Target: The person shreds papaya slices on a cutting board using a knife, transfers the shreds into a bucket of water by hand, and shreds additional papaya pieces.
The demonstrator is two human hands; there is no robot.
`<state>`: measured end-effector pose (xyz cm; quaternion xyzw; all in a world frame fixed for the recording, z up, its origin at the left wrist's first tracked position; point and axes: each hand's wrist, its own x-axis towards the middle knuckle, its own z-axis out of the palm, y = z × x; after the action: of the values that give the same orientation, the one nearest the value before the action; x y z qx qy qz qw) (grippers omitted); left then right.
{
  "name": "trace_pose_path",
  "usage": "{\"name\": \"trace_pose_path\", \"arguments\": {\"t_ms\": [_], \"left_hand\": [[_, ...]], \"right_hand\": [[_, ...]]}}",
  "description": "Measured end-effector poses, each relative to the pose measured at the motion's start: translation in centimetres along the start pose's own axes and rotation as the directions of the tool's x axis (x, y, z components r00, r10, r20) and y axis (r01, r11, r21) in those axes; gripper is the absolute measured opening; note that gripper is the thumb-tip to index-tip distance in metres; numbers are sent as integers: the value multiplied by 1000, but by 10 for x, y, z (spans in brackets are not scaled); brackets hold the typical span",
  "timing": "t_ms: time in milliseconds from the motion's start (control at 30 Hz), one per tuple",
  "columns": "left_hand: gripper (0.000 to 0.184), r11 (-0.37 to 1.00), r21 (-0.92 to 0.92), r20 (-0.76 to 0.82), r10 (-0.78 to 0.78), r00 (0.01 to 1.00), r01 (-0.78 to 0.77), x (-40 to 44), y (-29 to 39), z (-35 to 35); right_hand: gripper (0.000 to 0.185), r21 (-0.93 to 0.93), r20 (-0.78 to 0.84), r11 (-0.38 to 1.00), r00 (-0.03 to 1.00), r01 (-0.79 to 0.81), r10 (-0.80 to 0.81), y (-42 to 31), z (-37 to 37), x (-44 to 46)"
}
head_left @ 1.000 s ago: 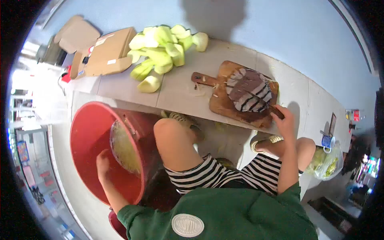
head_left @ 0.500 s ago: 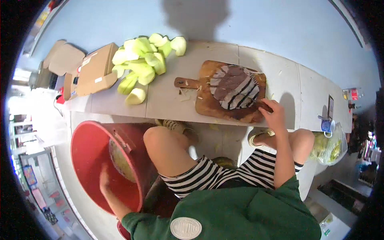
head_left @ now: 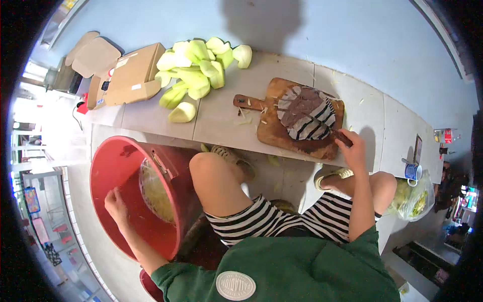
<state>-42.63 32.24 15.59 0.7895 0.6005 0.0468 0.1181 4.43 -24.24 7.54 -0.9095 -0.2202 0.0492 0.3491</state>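
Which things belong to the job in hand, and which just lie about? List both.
Seemingly in use:
knife, in the right hand
striped cloth and cutting board, under the knife
red bucket with pale shreds, left hand at its opening
likely the peeled green pieces

Apparently lying about:
cardboard box
cup
bottle

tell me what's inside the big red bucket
Inside the red bucket, a pale, shredded-looking mass shows, with the left hand at the opening. The rim covers one side of the mass, and anything beneath its surface is hidden.

the letters "palladi", ending unclear, on the pale oval patch of the green shirt
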Motion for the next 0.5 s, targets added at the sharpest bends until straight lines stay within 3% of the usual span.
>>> {"name": "trace_pose_path", "arguments": {"t_ms": [33, 67, 133, 200, 333, 367, 433, 467, 500], "left_hand": [[34, 990, 0, 68, -139, 988, 139, -3, 18, -9], [46, 994, -89, -109, 59, 992, -69, 0, 2, 7], [49, 946, -207, -228, 201, 953, -249, -20, 63, 0], [48, 806, -460, -256, 283, 924, -374, -45, 137, -20], [37, 682, -315, -260, 607, 751, -660, -57, 231, -40], [37, 682, -307, -265, 609, 748, -664, -54, 246, -39], [36, 592, -206, -244, 740, 627, -779, -42, 276, -31], [36, 587, -200, -239, 747, 620, -784, -37, 290, -24], [31, 658, -260, -148, 696, 702, -707, -31, 304, -15]], "right_hand": [[35, -6, 4, 1000, 1000, -2, 2, -1, -2, 1], [35, -11, 7, 1000, 1000, -5, 5, -3, -3, 1], [35, -17, 9, 1000, 1000, 3, -3, -3, -4, 3], [36, -26, 12, 1000, 1000, 1, -1, -1, -5, 2], [36, -28, 21, 1000, 1000, 11, -11, 1, -4, 4], [36, -26, 14, 999, 999, 37, -36, 1, -4, 4], [36, -13, 13, 1000, 1000, 3, -3, -8, -7, 4], [36, -11, 20, 999, 999, -34, 34, -11, -8, 2], [36, -6, 16, 999, 999, -42, 42, -10, -7, 2]]}}
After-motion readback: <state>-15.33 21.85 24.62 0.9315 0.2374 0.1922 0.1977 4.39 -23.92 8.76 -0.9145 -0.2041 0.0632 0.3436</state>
